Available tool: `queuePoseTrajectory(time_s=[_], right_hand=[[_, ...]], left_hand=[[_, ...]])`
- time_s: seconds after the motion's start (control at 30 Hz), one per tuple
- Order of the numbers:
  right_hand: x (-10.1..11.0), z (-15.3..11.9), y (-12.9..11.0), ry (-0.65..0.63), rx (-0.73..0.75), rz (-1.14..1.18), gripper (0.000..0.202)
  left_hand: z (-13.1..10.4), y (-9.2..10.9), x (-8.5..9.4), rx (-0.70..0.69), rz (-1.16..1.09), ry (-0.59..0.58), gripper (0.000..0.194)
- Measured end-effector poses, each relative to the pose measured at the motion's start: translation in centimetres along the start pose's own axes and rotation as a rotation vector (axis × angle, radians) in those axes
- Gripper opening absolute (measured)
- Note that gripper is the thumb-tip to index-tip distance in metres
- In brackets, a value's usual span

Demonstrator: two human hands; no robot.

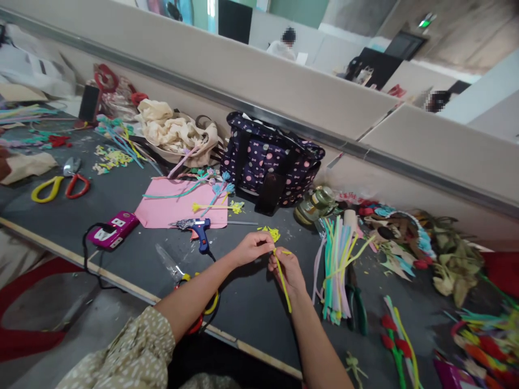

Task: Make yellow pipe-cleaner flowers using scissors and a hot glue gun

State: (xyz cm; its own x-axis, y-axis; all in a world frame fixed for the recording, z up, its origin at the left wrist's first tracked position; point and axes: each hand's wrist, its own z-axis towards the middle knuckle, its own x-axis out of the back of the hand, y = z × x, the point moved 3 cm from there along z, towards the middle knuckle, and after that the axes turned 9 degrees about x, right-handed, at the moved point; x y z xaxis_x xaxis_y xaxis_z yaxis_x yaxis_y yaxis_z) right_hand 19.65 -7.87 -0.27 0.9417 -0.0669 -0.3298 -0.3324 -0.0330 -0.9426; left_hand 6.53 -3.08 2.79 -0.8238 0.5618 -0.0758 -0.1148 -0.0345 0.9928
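Observation:
My left hand [254, 248] and my right hand [291, 270] meet over the dark table, fingers pinched together on a yellow pipe cleaner [284, 281]. Its long end hangs down across my right palm, and a short piece sticks out to the right at the fingertips. Just behind my fingers lies a small heap of yellow bits [271, 232]. Left of my hands is a blue glue gun [198, 228] on its side, its nozzle over a pink sheet [178, 202]. Scissors [172, 265] lie partly under my left forearm.
To the right lies a bundle of coloured pipe cleaners [336, 270] with dark green-handled pliers [357, 308]. A patterned navy bag [271, 156], a phone [270, 193] and a glass jar [314, 205] stand behind. A purple device [113, 229] and large scissors [67, 181] are left.

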Motion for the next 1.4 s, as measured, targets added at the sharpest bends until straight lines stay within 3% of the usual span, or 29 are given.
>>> queuePoseTrajectory(time_s=[0.1,0.23,0.37,0.47,0.73,1.1,1.4], right_hand=[[0.1,-0.3,-0.6,0.064,0.144,-0.171,0.029],[0.5,-0.9,-1.8,0.134,0.446,-0.631,0.019],[0.2,-1.4,-2.5,-0.02,0.805,-1.08,0.011],[-0.2,-1.6,-2.5,-0.13,0.952,-1.292,0.013],[-0.6,-1.6,-2.3,-0.144,0.977,-1.378,0.014],[-0.8,-1.6,-2.5,-0.182,0.98,-1.52,0.017],[-0.5,-1.5,-1.8,-0.2,0.952,-1.49,0.015]], left_hand=[[0.1,-0.3,0.0,0.037,-0.005,0.031,0.035],[0.3,-1.2,0.0,0.141,-0.015,0.066,0.036],[0.4,-2.1,0.0,0.208,0.003,0.072,0.039],[0.5,-2.7,0.1,0.236,0.014,0.072,0.04],[0.7,-3.3,0.4,0.206,0.035,0.098,0.037],[0.6,-3.3,0.3,0.306,0.022,0.106,0.038],[0.6,-3.6,0.6,0.364,0.026,0.092,0.03]])
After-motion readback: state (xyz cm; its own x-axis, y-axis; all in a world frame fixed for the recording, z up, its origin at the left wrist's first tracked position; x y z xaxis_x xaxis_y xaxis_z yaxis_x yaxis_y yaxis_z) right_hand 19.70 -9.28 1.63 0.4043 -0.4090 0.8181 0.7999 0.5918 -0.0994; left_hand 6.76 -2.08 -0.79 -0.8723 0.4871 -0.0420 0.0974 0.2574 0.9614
